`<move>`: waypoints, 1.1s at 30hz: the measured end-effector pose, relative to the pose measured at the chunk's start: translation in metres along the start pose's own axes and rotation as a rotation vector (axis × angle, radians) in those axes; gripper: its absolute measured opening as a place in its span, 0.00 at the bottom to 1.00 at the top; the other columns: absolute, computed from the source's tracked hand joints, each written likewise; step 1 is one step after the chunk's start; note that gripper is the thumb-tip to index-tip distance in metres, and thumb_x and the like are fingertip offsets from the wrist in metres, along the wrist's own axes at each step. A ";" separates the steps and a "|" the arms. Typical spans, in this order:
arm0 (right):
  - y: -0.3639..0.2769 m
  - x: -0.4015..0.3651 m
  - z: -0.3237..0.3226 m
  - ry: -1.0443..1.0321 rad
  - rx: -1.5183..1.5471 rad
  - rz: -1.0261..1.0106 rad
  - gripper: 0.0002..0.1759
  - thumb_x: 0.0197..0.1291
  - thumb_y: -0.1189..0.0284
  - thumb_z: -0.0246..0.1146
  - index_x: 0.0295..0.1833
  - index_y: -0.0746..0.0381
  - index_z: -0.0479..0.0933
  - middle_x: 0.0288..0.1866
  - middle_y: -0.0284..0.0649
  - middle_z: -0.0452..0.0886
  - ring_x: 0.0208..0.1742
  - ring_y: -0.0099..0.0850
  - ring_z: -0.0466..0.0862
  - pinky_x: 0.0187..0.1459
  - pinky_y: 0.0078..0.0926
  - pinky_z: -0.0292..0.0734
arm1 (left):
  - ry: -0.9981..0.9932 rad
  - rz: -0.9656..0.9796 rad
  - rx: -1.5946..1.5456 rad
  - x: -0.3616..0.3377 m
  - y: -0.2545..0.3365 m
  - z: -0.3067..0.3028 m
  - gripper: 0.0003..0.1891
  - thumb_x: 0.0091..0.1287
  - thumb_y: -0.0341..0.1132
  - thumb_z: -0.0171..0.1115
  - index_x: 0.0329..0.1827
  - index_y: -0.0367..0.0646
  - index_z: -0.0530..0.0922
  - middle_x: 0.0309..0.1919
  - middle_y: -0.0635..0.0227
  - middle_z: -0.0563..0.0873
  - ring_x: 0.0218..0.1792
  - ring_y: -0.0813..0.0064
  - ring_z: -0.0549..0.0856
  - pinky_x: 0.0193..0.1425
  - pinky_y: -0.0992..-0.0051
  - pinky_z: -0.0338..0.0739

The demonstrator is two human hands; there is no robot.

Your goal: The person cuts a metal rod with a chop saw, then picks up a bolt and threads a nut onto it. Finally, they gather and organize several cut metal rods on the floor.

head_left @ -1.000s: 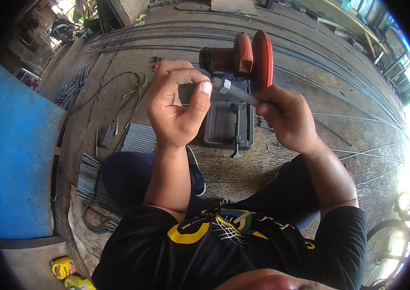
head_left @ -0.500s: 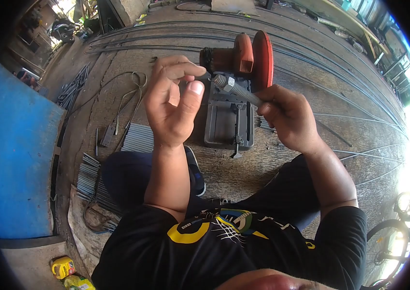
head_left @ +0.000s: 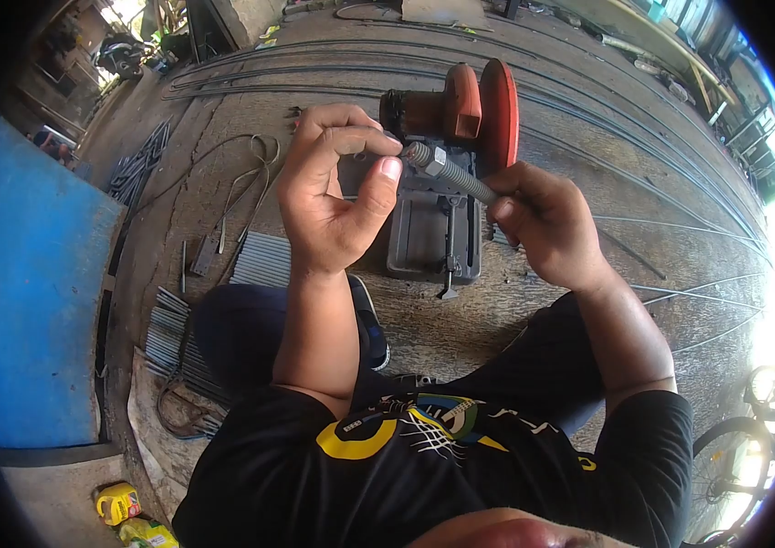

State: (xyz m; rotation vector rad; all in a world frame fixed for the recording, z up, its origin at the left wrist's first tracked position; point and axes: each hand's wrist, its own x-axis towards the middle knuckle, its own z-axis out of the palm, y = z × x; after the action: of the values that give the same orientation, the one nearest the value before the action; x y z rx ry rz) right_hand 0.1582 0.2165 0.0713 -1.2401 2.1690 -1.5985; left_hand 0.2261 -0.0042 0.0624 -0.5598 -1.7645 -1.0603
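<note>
My right hand is closed around a threaded metal rod, which slants up and left from its fingers. A hex nut sits on the rod near its upper left end. At that end is my left hand, fingers curled and thumb raised, with a small gap between thumb and fingertips. Nothing shows in the gap; whether the fingertips touch the rod end is unclear. Beyond and beneath the rod stands a cut-off machine with a red disc guard, an orange-red housing and a dark base.
Cut metal rods lie left of the machine, with more bundled by my left knee. Long thin bars stretch across the floor behind it. A looped cable and a blue panel are at left, a bicycle at lower right.
My left hand has moved slightly right, its fingertips and thumb nearer the rod end. The rod and its nut have shifted very slightly to the right in my right hand.
</note>
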 end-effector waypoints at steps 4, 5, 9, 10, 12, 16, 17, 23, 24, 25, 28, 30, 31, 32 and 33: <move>0.003 0.000 0.001 -0.025 0.087 0.035 0.06 0.65 0.75 0.59 0.45 0.66 0.77 0.27 0.32 0.77 0.28 0.18 0.72 0.32 0.19 0.70 | 0.071 -0.005 -0.026 0.001 -0.001 0.003 0.05 0.54 0.24 0.64 0.34 0.37 0.81 0.38 0.64 0.77 0.41 0.73 0.78 0.48 0.74 0.73; 0.003 0.000 0.001 -0.040 0.107 0.041 0.06 0.66 0.75 0.59 0.45 0.66 0.77 0.26 0.30 0.76 0.27 0.16 0.71 0.31 0.19 0.69 | 0.072 0.004 -0.004 0.001 -0.001 0.003 0.05 0.54 0.24 0.64 0.34 0.37 0.81 0.38 0.64 0.78 0.40 0.73 0.78 0.47 0.75 0.73; 0.004 0.000 0.000 -0.079 0.211 0.105 0.07 0.67 0.74 0.58 0.46 0.66 0.77 0.26 0.29 0.75 0.25 0.14 0.70 0.28 0.17 0.67 | 0.086 -0.029 0.009 0.001 0.001 0.006 0.03 0.56 0.25 0.63 0.32 0.36 0.80 0.36 0.64 0.78 0.38 0.73 0.78 0.45 0.75 0.73; 0.004 0.000 0.000 -0.077 0.214 0.101 0.07 0.67 0.74 0.57 0.46 0.66 0.77 0.25 0.29 0.75 0.25 0.14 0.70 0.27 0.16 0.67 | 0.076 -0.009 0.028 0.001 0.000 0.005 0.02 0.56 0.25 0.62 0.32 0.36 0.79 0.36 0.64 0.79 0.38 0.73 0.78 0.45 0.76 0.72; 0.004 0.000 0.000 -0.075 0.218 0.096 0.08 0.68 0.74 0.56 0.46 0.66 0.77 0.25 0.29 0.75 0.24 0.13 0.70 0.27 0.16 0.67 | 0.066 0.010 0.047 0.002 -0.002 0.005 0.02 0.57 0.25 0.61 0.32 0.36 0.79 0.35 0.64 0.79 0.37 0.73 0.78 0.44 0.76 0.72; 0.006 0.000 0.000 -0.076 0.199 0.096 0.08 0.68 0.75 0.55 0.46 0.66 0.77 0.25 0.29 0.75 0.24 0.13 0.71 0.27 0.15 0.67 | 0.098 -0.015 0.069 -0.001 -0.005 0.008 0.02 0.58 0.25 0.60 0.33 0.36 0.78 0.34 0.64 0.79 0.37 0.72 0.78 0.45 0.75 0.72; 0.006 0.000 0.000 -0.076 0.194 0.096 0.08 0.68 0.75 0.55 0.46 0.66 0.77 0.25 0.29 0.75 0.24 0.13 0.71 0.27 0.15 0.68 | 0.106 -0.018 0.071 -0.002 -0.006 0.008 0.03 0.58 0.26 0.60 0.33 0.36 0.77 0.34 0.64 0.79 0.37 0.72 0.78 0.45 0.75 0.72; 0.007 0.001 0.001 -0.067 0.141 0.075 0.08 0.68 0.75 0.55 0.47 0.65 0.77 0.26 0.29 0.75 0.25 0.14 0.71 0.27 0.15 0.68 | 0.094 -0.004 0.149 -0.002 -0.010 0.009 0.01 0.62 0.25 0.58 0.34 0.36 0.76 0.36 0.65 0.78 0.37 0.75 0.77 0.44 0.77 0.72; 0.007 0.001 0.000 -0.067 0.142 0.075 0.08 0.68 0.75 0.55 0.47 0.65 0.77 0.26 0.29 0.75 0.25 0.14 0.71 0.27 0.15 0.68 | 0.094 -0.004 0.150 -0.003 -0.011 0.008 0.01 0.62 0.25 0.58 0.34 0.36 0.76 0.36 0.65 0.78 0.37 0.75 0.77 0.44 0.77 0.72; 0.007 0.000 -0.001 -0.067 0.183 0.080 0.08 0.68 0.75 0.55 0.47 0.66 0.77 0.26 0.29 0.75 0.24 0.14 0.71 0.27 0.15 0.68 | 0.181 -0.058 0.049 -0.004 -0.014 0.005 0.02 0.64 0.25 0.57 0.35 0.36 0.76 0.38 0.66 0.78 0.37 0.77 0.77 0.44 0.78 0.72; 0.008 0.000 -0.003 -0.066 0.266 0.092 0.08 0.69 0.74 0.55 0.47 0.66 0.76 0.25 0.29 0.74 0.24 0.15 0.70 0.26 0.15 0.67 | 0.245 -0.110 -0.052 -0.003 -0.019 -0.004 0.03 0.69 0.27 0.56 0.38 0.36 0.76 0.42 0.67 0.77 0.38 0.82 0.75 0.45 0.80 0.71; 0.010 0.001 -0.003 -0.068 0.309 0.095 0.08 0.69 0.73 0.55 0.46 0.67 0.76 0.25 0.29 0.74 0.23 0.15 0.70 0.25 0.15 0.67 | 0.231 -0.151 -0.018 -0.002 -0.019 -0.009 0.04 0.68 0.27 0.59 0.38 0.36 0.76 0.40 0.68 0.77 0.37 0.82 0.75 0.45 0.80 0.71; 0.013 0.002 -0.004 -0.106 0.338 0.097 0.10 0.69 0.70 0.56 0.46 0.67 0.75 0.25 0.31 0.74 0.22 0.16 0.68 0.23 0.15 0.64 | 0.180 -0.135 -0.050 -0.003 -0.021 -0.011 0.04 0.68 0.28 0.60 0.39 0.36 0.76 0.38 0.69 0.77 0.37 0.82 0.75 0.46 0.80 0.71; 0.015 0.002 -0.005 -0.143 0.366 0.100 0.12 0.69 0.67 0.57 0.46 0.66 0.75 0.25 0.34 0.73 0.20 0.16 0.67 0.22 0.15 0.61 | 0.181 -0.134 -0.052 -0.005 -0.023 -0.012 0.04 0.68 0.28 0.60 0.39 0.36 0.76 0.38 0.69 0.77 0.37 0.82 0.75 0.46 0.80 0.71; 0.017 0.002 -0.005 -0.144 0.364 0.101 0.12 0.69 0.67 0.57 0.46 0.66 0.75 0.25 0.34 0.73 0.20 0.16 0.67 0.22 0.15 0.61 | 0.118 -0.163 -0.091 -0.007 -0.026 -0.013 0.04 0.67 0.28 0.61 0.39 0.36 0.76 0.38 0.69 0.77 0.38 0.82 0.75 0.48 0.79 0.71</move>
State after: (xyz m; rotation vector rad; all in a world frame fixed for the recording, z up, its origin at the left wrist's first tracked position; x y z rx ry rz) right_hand 0.1452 0.2202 0.0589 -1.0782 1.7270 -1.7059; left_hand 0.2163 -0.0284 0.0472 -0.4051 -1.6862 -1.2666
